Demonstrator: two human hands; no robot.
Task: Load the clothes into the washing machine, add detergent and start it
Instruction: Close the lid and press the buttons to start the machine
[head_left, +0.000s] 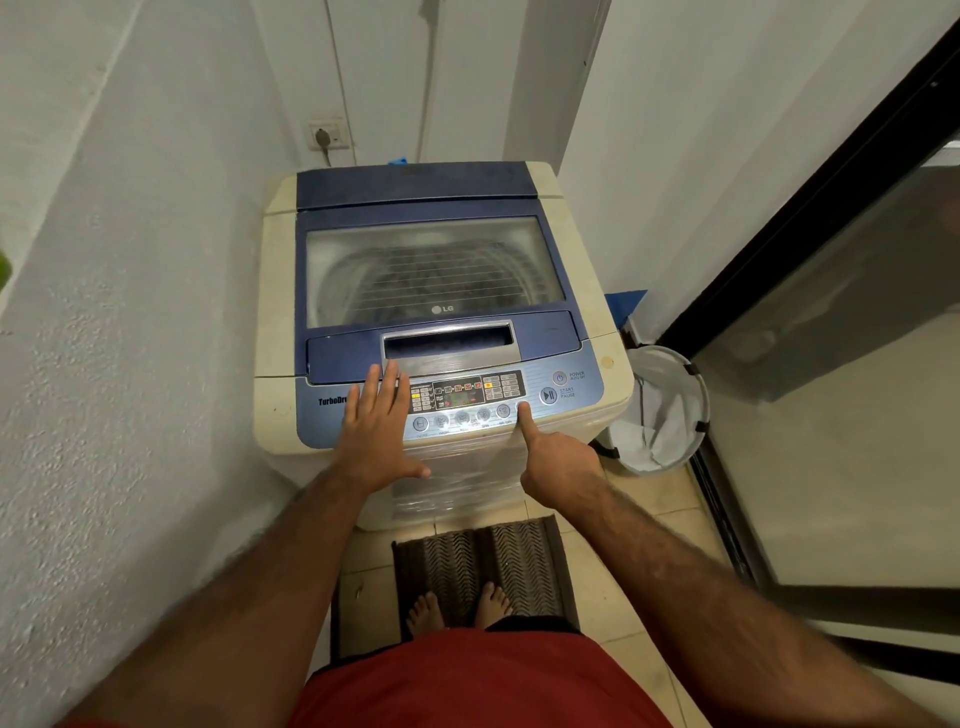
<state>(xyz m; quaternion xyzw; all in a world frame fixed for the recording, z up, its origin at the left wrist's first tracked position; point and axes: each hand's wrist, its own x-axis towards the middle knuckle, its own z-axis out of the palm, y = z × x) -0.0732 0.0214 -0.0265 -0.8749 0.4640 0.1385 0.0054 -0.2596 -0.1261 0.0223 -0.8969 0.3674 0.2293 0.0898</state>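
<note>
The top-loading washing machine (441, 322) stands in a narrow corner, lid closed. The left hand (376, 426) rests flat and released on the control panel (566, 410). The right hand (558, 462) is clenched, with its index finger on a panel button. The buttons likely need only light pressure. Walls crowd both sides, a laundry basket (667, 410) stands right, and open room lies only in front.

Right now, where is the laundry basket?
In the head view the laundry basket stands on the floor to the right of the washing machine, beside the dark glass door.
</note>
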